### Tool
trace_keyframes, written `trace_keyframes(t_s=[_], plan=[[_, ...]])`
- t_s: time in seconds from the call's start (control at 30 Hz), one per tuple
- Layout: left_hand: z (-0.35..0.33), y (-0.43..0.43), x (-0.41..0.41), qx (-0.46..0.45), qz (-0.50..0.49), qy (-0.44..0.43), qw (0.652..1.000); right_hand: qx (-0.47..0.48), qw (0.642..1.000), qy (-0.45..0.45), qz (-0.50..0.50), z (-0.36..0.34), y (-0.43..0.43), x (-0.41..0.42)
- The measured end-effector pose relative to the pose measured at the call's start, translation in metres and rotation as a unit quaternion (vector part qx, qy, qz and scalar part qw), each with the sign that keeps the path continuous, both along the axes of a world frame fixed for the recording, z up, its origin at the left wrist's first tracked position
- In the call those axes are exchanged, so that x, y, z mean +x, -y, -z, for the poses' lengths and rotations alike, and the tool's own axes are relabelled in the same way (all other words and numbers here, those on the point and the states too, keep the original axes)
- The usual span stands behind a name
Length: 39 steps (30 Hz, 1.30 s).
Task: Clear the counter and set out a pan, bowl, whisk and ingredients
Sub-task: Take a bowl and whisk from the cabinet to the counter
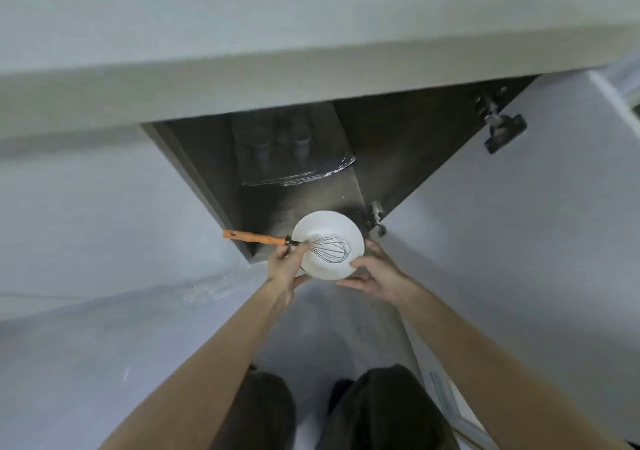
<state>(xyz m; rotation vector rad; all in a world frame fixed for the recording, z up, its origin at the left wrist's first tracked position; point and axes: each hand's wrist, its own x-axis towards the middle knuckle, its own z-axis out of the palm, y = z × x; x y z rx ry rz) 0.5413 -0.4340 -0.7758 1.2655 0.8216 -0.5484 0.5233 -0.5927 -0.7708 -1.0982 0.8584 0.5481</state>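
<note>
At open cabinet (311, 158), both hands grip bowl (325, 241) w/ whisk (304, 243).

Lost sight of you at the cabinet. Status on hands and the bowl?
Left hand pinning whisk against bowl rim. Right hand cupping the far side. Cabinet door open at right, nothing blocking.

No legible text, as far as blur allows.

Smooth white glazed bowl (329, 245); whisk (311, 243) with shiny metal wires, orange wood-like handle; matt dark cabinet interior (408, 151).
</note>
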Motion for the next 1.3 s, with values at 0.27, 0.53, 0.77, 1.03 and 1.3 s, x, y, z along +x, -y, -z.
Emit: trace_keyframes(t_s=[0.27,0.53,0.77,1.03,1.3], plan=[[-0.166,-0.035,-0.065,-0.045,-0.027,-0.022,0.998,-0.006,0.996,-0.023,-0.092,-0.171,-0.025,-0.040],[-0.297,-0.047,-0.103,-0.050,-0.066,0.046,0.995,-0.008,0.980,0.036,-0.197,-0.306,-0.017,-0.062],[-0.372,-0.019,-0.111,-0.056,-0.092,0.113,0.988,-0.184,0.945,0.179,-0.205,-0.372,0.054,-0.079],[-0.394,0.030,-0.116,-0.061,-0.070,0.123,0.988,-0.498,0.744,0.074,-0.440,-0.339,0.157,-0.134],[-0.399,0.046,-0.130,-0.044,-0.028,0.140,0.989,-0.478,0.735,0.047,-0.479,-0.341,0.142,-0.156]])
